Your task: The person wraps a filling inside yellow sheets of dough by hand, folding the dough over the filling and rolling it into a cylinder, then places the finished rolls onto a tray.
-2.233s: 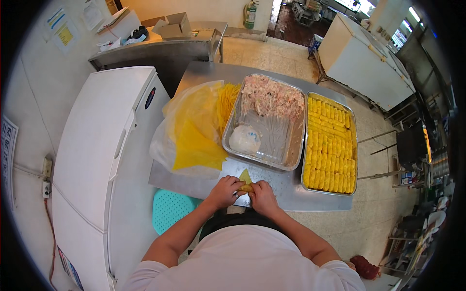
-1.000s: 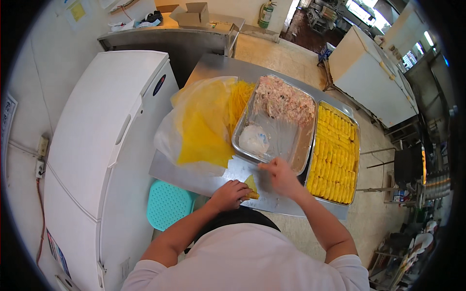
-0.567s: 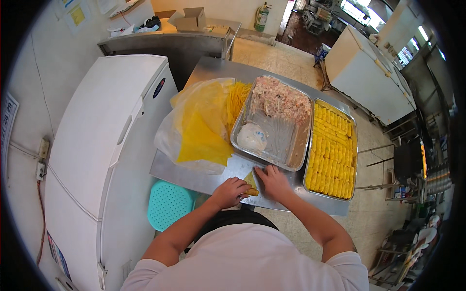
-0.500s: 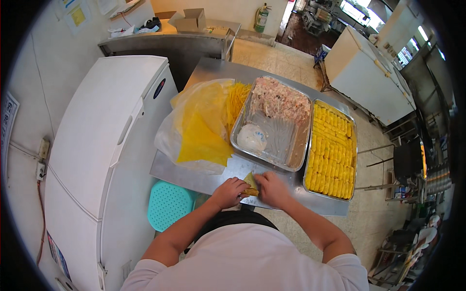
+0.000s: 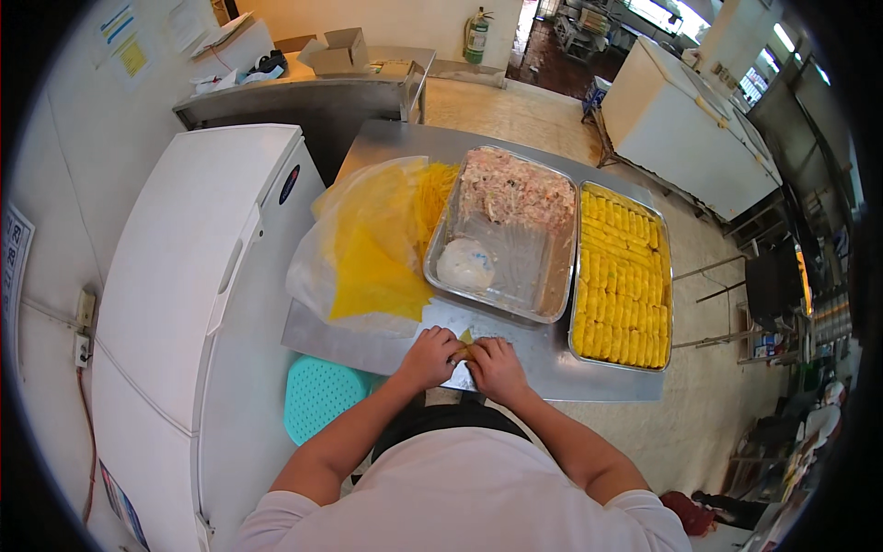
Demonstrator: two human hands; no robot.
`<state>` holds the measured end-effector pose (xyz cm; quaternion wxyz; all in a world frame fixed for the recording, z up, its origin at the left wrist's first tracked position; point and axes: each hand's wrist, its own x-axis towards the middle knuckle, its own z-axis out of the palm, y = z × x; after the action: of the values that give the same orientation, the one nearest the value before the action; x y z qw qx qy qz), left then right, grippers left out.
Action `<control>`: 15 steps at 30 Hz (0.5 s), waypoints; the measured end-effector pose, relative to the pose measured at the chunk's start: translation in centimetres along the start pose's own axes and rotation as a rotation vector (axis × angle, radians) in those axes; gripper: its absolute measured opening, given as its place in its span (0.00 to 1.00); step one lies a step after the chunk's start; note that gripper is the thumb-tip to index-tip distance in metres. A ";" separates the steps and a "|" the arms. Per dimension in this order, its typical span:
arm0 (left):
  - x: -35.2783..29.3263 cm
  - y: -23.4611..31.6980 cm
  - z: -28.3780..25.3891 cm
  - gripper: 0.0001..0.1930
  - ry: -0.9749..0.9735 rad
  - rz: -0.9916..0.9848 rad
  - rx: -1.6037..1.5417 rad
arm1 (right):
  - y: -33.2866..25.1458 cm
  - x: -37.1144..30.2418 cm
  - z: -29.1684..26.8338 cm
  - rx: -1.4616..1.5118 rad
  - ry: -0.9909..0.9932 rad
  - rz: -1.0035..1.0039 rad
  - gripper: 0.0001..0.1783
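At the near edge of the metal table [image 5: 598,382], my left hand [image 5: 427,358] and my right hand [image 5: 498,370] are close together. Both have their fingers closed on a small yellow wrapper roll [image 5: 465,350], with one pointed corner sticking up at the far side. My fingers hide most of it. Beyond them, a deep metal pan [image 5: 515,311] holds pinkish minced filling [image 5: 520,189] at its far end and a white rounded thing with blue marks [image 5: 466,265]. Left of the pan, yellow wrapper sheets [image 5: 375,276] lie in clear plastic. To its right, a tray [image 5: 573,340] holds rows of yellow rolls [image 5: 622,276].
Thin yellow strips [image 5: 436,195] lie beside the pan. A white freezer [image 5: 184,304] stands close on the left, with a turquoise perforated stool [image 5: 324,397] below the table edge. Behind are a bench with a cardboard box [image 5: 338,53] and a white chest freezer [image 5: 676,120]. Someone's red clothing [image 5: 688,513] shows at lower right.
My right hand has moved left, nearer my left hand, and the wrapper now shows less, folded narrower between my fingers. The view has shifted slightly. Red clothing has come into sight at lower right.
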<state>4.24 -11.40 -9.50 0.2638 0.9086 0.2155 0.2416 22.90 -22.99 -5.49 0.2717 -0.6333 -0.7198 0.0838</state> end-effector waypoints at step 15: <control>2.8 -0.4 -1.0 0.14 0.075 -0.036 -0.106 | 2.6 1.4 0.8 -0.209 -0.042 0.099 0.27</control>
<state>5.77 -9.24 -8.10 0.3077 0.8795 0.2284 0.2820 24.65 -20.99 -6.95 0.1848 -0.6909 -0.6981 0.0347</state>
